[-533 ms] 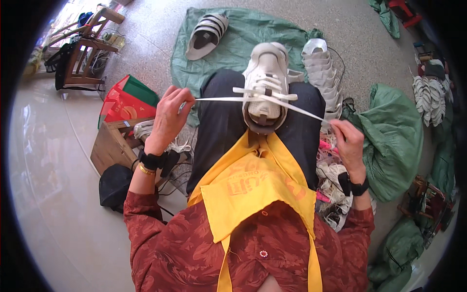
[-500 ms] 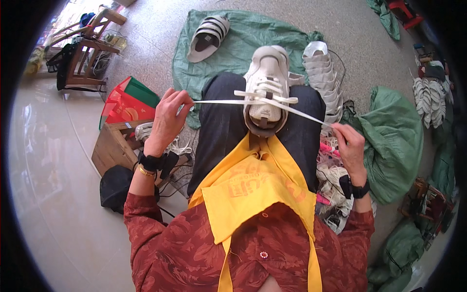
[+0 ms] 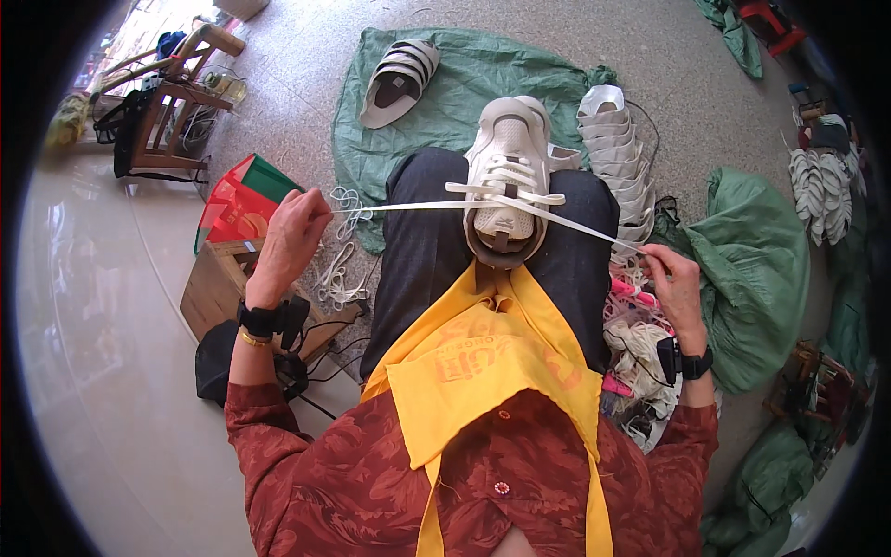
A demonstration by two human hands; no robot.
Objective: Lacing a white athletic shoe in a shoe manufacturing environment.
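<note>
A white sneaker [image 3: 506, 139] rests across my knees, its toe pointing away from me. Its white shoelace [image 3: 408, 206] crosses over the tongue, and each side is pulled out taut and nearly straight. The fingers of my left hand [image 3: 293, 243] pinch one side of the lace, out beyond my left thigh. Beyond my right thigh, my right hand [image 3: 674, 283] pinches the other side between thumb and fingers. Short lace loops stick out at both sides of the shoe where the two lengths cross.
A light shoe upper [image 3: 399, 84] lies on a green sheet [image 3: 501, 56], near a row of stacked white uppers [image 3: 617, 167]. Loose white laces [image 3: 339, 278] hang by a wooden box [image 3: 215, 288] at left. A green sack [image 3: 756, 278] and a pile of laces [image 3: 640, 357] are at right.
My left hand has moved outward to the left and slightly nearer me, drawing the lace longer. My right hand has shifted slightly outward and nearer. Loose laces beside the box now show.
</note>
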